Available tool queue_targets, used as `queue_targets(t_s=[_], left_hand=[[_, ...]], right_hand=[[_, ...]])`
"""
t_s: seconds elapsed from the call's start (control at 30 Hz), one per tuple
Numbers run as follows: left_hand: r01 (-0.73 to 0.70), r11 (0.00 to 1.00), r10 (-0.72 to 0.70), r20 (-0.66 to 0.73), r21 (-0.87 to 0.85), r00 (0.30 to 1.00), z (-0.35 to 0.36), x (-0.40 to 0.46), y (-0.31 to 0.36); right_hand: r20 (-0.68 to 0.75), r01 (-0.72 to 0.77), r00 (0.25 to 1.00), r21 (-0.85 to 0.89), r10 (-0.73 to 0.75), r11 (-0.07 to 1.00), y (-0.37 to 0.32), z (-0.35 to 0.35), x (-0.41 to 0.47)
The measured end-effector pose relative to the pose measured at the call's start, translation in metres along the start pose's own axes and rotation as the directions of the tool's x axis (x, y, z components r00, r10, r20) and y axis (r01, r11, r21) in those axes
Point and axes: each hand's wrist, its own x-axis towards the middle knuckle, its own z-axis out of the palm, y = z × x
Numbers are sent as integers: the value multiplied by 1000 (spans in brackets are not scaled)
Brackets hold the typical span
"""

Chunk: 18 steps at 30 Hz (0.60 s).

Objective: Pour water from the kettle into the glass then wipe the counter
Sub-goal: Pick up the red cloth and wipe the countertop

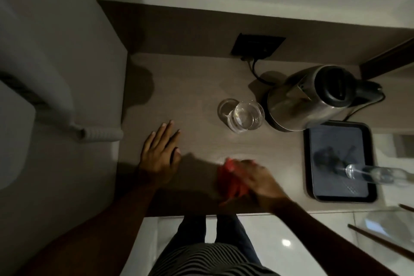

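A steel kettle (311, 98) with a black lid stands at the back right of the brown counter (190, 87). Just left of it is a clear glass (245, 118) holding water. My right hand (261, 180) presses a red cloth (228, 180) onto the counter near its front edge; the hand is blurred. My left hand (160, 152) lies flat on the counter at the left, fingers spread, holding nothing.
A black tray (371, 163) sits to the right with a clear bottle (378, 175) lying on it. A black socket plate (257, 46) with the kettle cord is on the back wall. A grey wall bounds the counter on the left.
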Motion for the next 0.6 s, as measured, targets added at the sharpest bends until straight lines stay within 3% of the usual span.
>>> queue_targets(t_s=[0.03, 0.07, 0.1, 0.17, 0.2, 0.23, 0.27, 0.3, 0.37, 0.4, 0.43, 0.5, 0.53, 0.57, 0.6], left_hand=[[7, 1000, -8, 15, 9, 1000, 0, 0, 0], [16, 1000, -16, 25, 16, 1000, 1, 1, 0], [25, 999, -25, 27, 22, 999, 1, 1, 0], [24, 999, -25, 26, 39, 999, 2, 1, 0], [18, 999, -19, 25, 45, 1000, 2, 0, 0], [13, 999, -14, 20, 49, 1000, 2, 0, 0], [7, 999, -8, 15, 53, 1000, 2, -1, 0], [1, 999, -1, 13, 54, 1000, 1, 0, 1], [3, 999, -4, 16, 50, 1000, 0, 0, 2], [7, 999, -8, 15, 53, 1000, 0, -1, 2], [13, 998, -14, 18, 58, 1000, 0, -2, 3], [19, 998, -21, 35, 67, 999, 0, -1, 3], [14, 997, -17, 42, 71, 999, 0, -1, 2], [8, 997, -12, 49, 75, 999, 0, -1, 1], [7, 997, -11, 52, 81, 999, 1, -1, 1]], right_hand=[[-86, -148, 985, 41, 151, 988, 14, -12, -4], [-212, -331, 920, 24, 329, 943, 22, -16, -7], [-346, -537, 781, 53, 520, 842, 24, -14, -7], [-529, -823, 378, 184, 760, 537, 5, 7, 10], [-511, -848, 238, 305, 826, 433, -17, 16, 25], [-466, -829, 203, 386, 861, 404, -40, 26, 41], [-407, -799, 285, 399, 868, 450, -62, 37, 55], [-343, -743, 460, 357, 819, 567, -80, 47, 61], [-130, -475, 862, 133, 491, 870, -101, 68, 43], [-15, -243, 970, 49, 244, 969, -96, 67, 31], [67, -30, 997, 40, 27, 999, -80, 52, 22], [93, 150, 982, 160, -166, 976, -43, 17, 10], [-12, 144, 989, 209, -145, 967, -22, -1, 3], [-151, 14, 988, 199, 17, 980, -6, -18, -3], [-290, -240, 915, 172, 281, 956, 0, -26, -8]])
